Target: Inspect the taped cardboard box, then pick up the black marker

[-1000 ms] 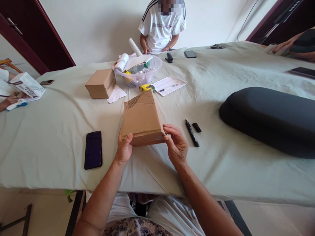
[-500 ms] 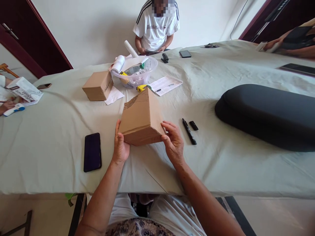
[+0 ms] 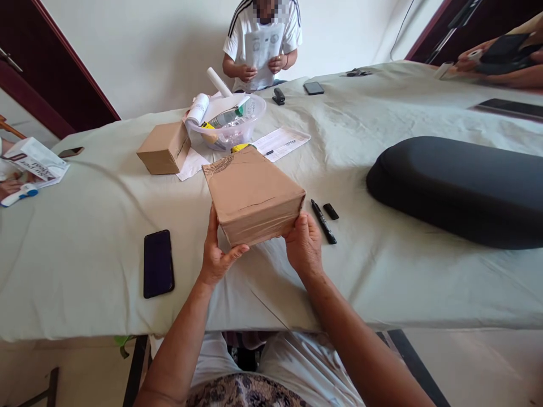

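Note:
Between my two hands I hold a brown cardboard box (image 3: pixel 258 189), tilted above the cloth, with dark scribbled lines on its far left corner. My left hand (image 3: pixel 218 257) grips the near left corner, thumb along the lower front edge. At the near right corner my right hand (image 3: pixel 304 243) is closed on the box, thumb up against its side; its other fingers are partly hidden underneath. Just right of that hand lie an uncapped black marker (image 3: pixel 323 221) and its black cap (image 3: pixel 331 211). A dark phone (image 3: pixel 158 263) rests left of my left hand.
A second cardboard box (image 3: pixel 159 152) stands beside a clear plastic basin (image 3: pixel 250 131) of bottles and paper rolls. Printed sheets (image 3: pixel 288 144) lie behind my box. A large black padded object (image 3: pixel 458 192) occupies the right. Across the table a person (image 3: pixel 263 39) holds papers; others sit at both sides.
The box has turned in my hands, so its broad top and long front side now face me. My right hand's grip has closed at the corner. The person opposite has raised papers.

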`<state>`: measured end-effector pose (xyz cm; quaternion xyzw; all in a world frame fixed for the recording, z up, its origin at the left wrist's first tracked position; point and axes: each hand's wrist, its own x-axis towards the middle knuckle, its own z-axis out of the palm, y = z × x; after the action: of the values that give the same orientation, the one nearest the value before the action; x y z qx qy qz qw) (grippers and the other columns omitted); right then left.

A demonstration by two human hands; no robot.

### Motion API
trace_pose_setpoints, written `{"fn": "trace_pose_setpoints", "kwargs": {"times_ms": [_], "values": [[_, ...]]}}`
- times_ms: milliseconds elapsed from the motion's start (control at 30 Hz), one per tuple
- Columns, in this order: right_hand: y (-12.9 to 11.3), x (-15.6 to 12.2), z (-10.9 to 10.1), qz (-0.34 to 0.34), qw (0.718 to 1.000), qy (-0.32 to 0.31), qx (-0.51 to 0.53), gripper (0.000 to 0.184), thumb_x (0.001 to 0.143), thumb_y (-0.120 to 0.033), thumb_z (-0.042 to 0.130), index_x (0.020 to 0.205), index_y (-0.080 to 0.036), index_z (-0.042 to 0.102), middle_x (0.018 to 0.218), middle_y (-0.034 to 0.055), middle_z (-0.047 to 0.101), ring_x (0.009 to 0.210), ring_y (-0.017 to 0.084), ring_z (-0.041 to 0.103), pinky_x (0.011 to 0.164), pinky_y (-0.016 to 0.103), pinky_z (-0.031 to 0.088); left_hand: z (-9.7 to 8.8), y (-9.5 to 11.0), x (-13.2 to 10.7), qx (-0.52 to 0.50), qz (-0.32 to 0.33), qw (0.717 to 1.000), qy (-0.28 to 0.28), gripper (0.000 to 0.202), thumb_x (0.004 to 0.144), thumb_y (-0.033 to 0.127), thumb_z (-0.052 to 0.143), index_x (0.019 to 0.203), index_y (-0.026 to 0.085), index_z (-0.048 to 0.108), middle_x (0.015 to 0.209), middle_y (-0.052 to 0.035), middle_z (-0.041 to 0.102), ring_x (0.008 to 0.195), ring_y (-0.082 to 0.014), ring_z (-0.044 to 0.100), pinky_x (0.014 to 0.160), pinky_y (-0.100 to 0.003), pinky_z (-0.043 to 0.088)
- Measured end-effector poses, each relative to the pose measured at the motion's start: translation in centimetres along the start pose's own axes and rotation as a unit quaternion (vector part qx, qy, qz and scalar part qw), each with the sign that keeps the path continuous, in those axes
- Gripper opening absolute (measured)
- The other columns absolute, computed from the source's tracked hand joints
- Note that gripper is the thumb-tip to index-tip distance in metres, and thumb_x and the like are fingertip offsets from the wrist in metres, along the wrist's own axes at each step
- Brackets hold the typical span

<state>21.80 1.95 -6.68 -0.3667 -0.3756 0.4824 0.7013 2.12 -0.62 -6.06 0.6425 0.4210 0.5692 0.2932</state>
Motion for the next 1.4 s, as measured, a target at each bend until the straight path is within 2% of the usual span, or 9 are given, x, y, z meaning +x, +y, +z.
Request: {"fn": "trace_pose_setpoints", "kwargs": {"times_ms": [133,300,500,633,867,1033,1167,1300,1400], "values": [[-0.2,0.3,0.2,0.030,0.999,0.004,0.017,0.044,0.085,-0.069,0.058,0.083,-0.026,0.053,0.067,-0.0046,0.050,0.058,0.012,0.051,0.051,0.026,0.047,-0.3,0.7,0.1,0.122,0.081,0.989,-0.025,0.107,0.077,0.054,0.077,0.160,0.031,0.014,0.168,-0.0158,0.017,0.154,-0.0345,0.022,0.122,-0.053,0.029],[0.0,0.0,0.3,0.065,0.998,0.001,-0.005,0.047,0.081,-0.071,0.061,0.081,-0.025,0.050,0.065,-0.0061,0.049,0.053,0.010,0.051,0.049,0.024,0.048,-0.4,0.9,0.4,0.153,0.140,0.978,0.003,0.103,0.081,0.051,0.075,0.161,0.028,0.013,0.168,-0.0180,0.016,0.155,-0.0363,0.020,0.121,-0.054,0.030],[-0.2,-0.6,0.7,0.123,0.988,-0.040,-0.081,0.054,0.079,-0.077,0.057,0.086,-0.024,0.054,0.065,-0.0047,0.055,0.059,0.013,0.065,0.047,0.022,0.045,-0.4,0.3,0.4,0.129,0.174,0.974,0.065,0.080,0.086,0.042,0.071,0.154,0.028,0.031,0.165,-0.0163,0.028,0.153,-0.0331,0.026,0.122,-0.056,0.027],[-0.4,-0.8,1.0,0.153,0.977,-0.075,-0.127,0.057,0.078,-0.080,0.056,0.083,-0.022,0.056,0.072,-0.0013,0.061,0.063,0.014,0.067,0.051,0.022,0.045,-0.7,0.6,0.4,0.173,0.190,0.964,0.065,0.073,0.090,0.043,0.066,0.154,0.028,0.034,0.162,-0.0150,0.035,0.154,-0.0319,0.025,0.124,-0.058,0.021],[-0.5,-1.1,1.2,0.146,0.956,-0.128,-0.221,0.058,0.084,-0.077,0.047,0.077,-0.021,0.060,0.086,0.0041,0.070,0.056,0.011,0.059,0.048,0.022,0.038,-1.3,1.0,0.6,0.217,0.197,0.953,0.071,0.066,0.095,0.055,0.054,0.154,0.031,0.036,0.169,-0.0108,0.019,0.157,-0.0334,0.013,0.123,-0.059,0.019],[-0.3,-1.2,1.1,0.076,0.936,-0.160,-0.303,0.055,0.091,-0.067,0.042,0.074,-0.020,0.066,0.067,0.0019,0.068,0.050,0.012,0.054,0.053,0.026,0.040,-1.3,1.1,0.7,0.209,0.220,0.947,0.106,0.059,0.099,0.050,0.047,0.153,0.028,0.039,0.161,-0.0123,0.037,0.155,-0.0311,0.022,0.123,-0.057,0.021],[-0.2,-1.0,0.8,0.018,0.897,-0.192,-0.397,0.040,0.089,-0.051,0.048,0.069,-0.022,0.066,0.053,-0.0012,0.057,0.050,0.014,0.050,0.053,0.026,0.035,-1.4,1.1,0.7,0.221,0.251,0.933,0.129,0.045,0.102,0.033,0.042,0.146,0.024,0.048,0.153,-0.0126,0.049,0.149,-0.0294,0.035,0.121,-0.057,0.030],[-0.6,-0.4,-0.2,0.004,0.875,-0.147,-0.461,0.023,0.080,-0.037,0.056,0.063,-0.022,0.060,0.050,-0.0031,0.052,0.049,0.013,0.045,0.050,0.026,0.030,-1.2,1.0,0.8,0.240,0.260,0.931,0.092,0.040,0.102,0.023,0.042,0.140,0.022,0.054,0.146,-0.0125,0.056,0.145,-0.0266,0.043,0.117,-0.053,0.039],[-1.2,0.0,-0.8,-0.025,0.915,-0.014,-0.403,0.019,0.084,-0.038,0.057,0.073,-0.023,0.060,0.061,-0.0021,0.057,0.057,0.015,0.052,0.057,0.027,0.039,-0.8,0.9,0.9,0.231,0.263,0.933,0.079,0.040,0.101,0.019,0.044,0.140,0.023,0.054,0.149,-0.0120,0.054,0.147,-0.0252,0.040,0.117,-0.050,0.039]]}}
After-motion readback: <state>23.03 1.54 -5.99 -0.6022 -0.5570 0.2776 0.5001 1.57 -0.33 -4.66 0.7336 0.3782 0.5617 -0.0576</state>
